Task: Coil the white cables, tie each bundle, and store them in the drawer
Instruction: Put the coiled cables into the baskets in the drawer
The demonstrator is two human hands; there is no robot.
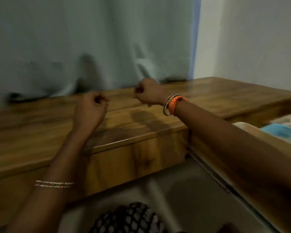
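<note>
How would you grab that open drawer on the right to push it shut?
Probably by its front edge, coming from the person's side and pushing toward the desk. The drawer sticks out of the wooden desk, and its long side wall runs back toward the person, so it should slide straight in. The front is out of view, so I cannot tell if it has a handle.

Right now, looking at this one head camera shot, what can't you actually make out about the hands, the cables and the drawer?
- White cables: none can be made out in the head view; motion blur smears the frame.
- Left hand and right hand: fingers curled above the wooden tabletop, but blur hides whether either grip pinches anything thin.
- Open drawer: cut off by the right edge and crossed by the right forearm; its pale and blue contents are unidentifiable.
</note>
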